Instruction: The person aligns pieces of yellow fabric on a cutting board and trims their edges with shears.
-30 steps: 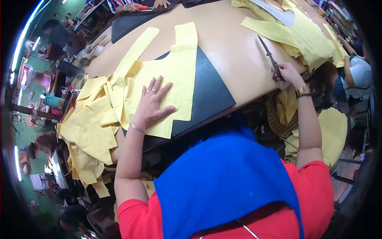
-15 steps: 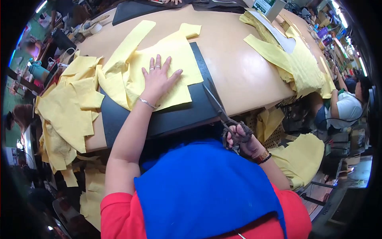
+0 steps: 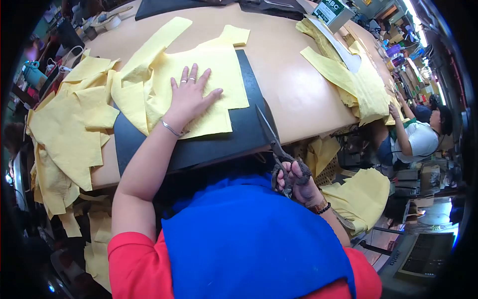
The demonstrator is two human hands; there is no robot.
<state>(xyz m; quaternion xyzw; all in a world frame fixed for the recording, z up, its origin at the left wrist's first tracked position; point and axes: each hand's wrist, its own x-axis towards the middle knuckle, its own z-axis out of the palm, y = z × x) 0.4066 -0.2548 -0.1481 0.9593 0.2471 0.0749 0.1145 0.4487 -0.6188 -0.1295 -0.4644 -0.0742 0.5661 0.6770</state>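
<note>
My left hand (image 3: pixel 191 97) lies flat with its fingers spread on a yellow fabric piece (image 3: pixel 219 70). Under the fabric is a dark board (image 3: pixel 249 127) at the table's near edge. The fabric's far right corner is folded over. My right hand (image 3: pixel 298 182) grips the wrapped handles of large scissors (image 3: pixel 276 144) just off the table's near edge. Their blades look closed or nearly so and point away, over the board's right edge and apart from the fabric.
Crumpled yellow fabric (image 3: pixel 64 134) hangs over the table's (image 3: pixel 294 94) left side. A stack of yellow pieces (image 3: pixel 366 89) with a white pattern (image 3: pixel 343 47) lies right, near a box (image 3: pixel 331 12). Another person (image 3: pixel 418 134) is at the far right. Yellow cloth (image 3: pixel 363 194) is below the edge.
My right hand has brought the scissors from the table's right side in toward the board. The fabric's far strip has folded over. My left hand stays spread on the fabric, and the view has shifted.
</note>
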